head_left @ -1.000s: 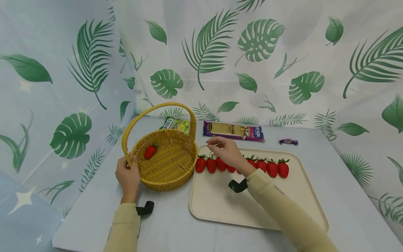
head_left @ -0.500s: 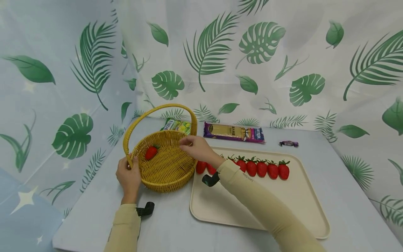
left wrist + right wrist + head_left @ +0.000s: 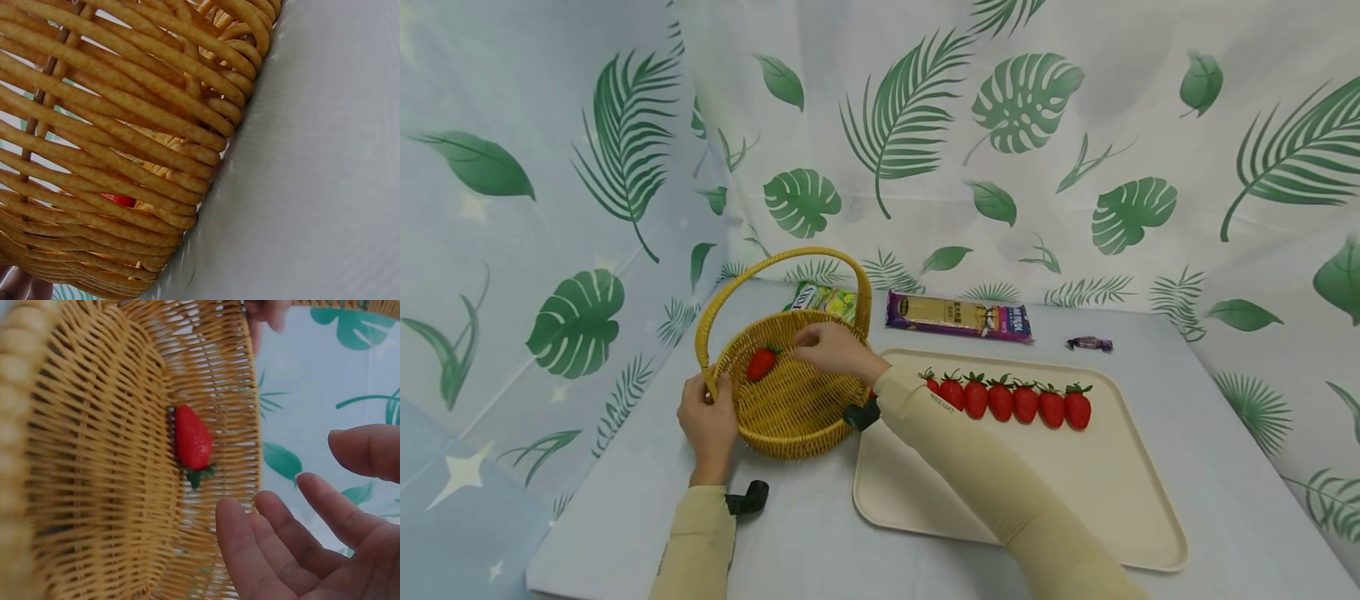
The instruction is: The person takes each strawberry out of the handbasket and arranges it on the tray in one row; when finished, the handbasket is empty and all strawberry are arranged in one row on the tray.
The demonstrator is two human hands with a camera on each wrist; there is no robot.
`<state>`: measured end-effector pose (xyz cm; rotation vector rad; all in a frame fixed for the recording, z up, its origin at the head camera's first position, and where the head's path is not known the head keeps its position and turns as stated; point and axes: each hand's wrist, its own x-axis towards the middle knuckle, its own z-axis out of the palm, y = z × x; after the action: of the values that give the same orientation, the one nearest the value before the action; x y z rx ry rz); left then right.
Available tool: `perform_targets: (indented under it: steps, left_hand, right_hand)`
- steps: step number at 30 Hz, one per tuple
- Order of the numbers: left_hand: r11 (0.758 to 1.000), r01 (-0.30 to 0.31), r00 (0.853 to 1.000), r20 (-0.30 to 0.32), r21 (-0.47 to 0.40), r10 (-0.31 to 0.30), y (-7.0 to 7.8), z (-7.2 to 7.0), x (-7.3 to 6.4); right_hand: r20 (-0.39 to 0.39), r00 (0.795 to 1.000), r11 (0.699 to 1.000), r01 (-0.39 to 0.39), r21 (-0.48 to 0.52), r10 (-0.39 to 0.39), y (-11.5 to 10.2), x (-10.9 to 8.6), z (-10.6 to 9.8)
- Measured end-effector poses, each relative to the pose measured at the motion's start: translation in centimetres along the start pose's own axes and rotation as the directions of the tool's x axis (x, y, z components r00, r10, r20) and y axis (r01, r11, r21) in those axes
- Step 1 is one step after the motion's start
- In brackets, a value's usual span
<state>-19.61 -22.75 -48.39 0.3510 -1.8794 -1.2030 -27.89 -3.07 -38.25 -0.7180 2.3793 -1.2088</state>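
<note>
At the left side of a yellow wicker basket [image 3: 797, 443], my left hand [image 3: 707, 421] grips the rim near the foot of the tall handle. Inside lies one strawberry [image 3: 762, 363] with green leaves, against the wall close to that hand. My right hand [image 3: 833, 347] hovers over the basket's opening. In the right wrist view its fingers [image 3: 232, 540] are spread and loosely bent, thumb apart, with nothing between them. The left wrist view is mostly the basket's woven outside [image 3: 119, 131]; a bit of red shows through a gap.
Right of the basket lies a beige tray [image 3: 1037, 508] with a row of several strawberries [image 3: 1000, 402] along its far side; my right sleeve covers the row's left end. Behind are a green packet [image 3: 827, 300], a purple noodle-like packet [image 3: 958, 317] and a small purple wrapped candy [image 3: 1090, 343].
My right hand has moved left, from above the strawberry row on the tray to over the basket. My left hand keeps its grip on the rim, and the basket stays in place.
</note>
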Motion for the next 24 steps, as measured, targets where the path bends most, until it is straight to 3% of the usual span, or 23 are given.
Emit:
perform_targets:
  steps: [10, 18, 24]
  left_hand:
    - [1.0, 0.029, 1.0, 0.01, 0.0, -0.029, 0.0, -0.2, 0.1]
    - [1.0, -0.007, 1.0, 0.012, 0.017, 0.007, -0.1, 0.0, 0.1]
    - [1.0, -0.002, 1.0, 0.015, 0.016, 0.002, -0.1, 0.1, 0.2]
  right_hand:
    - [0.009, 0.995, 0.98, -0.101, 0.171, 0.101, -0.1, 2.3, 2.0]
    - [-0.049, 0.993, 0.964, -0.088, 0.253, 0.103, 0.3, 3.9, 3.6]
    - [-0.065, 0.992, 0.93, -0.075, 0.359, 0.105, 0.6, 4.6, 4.4]
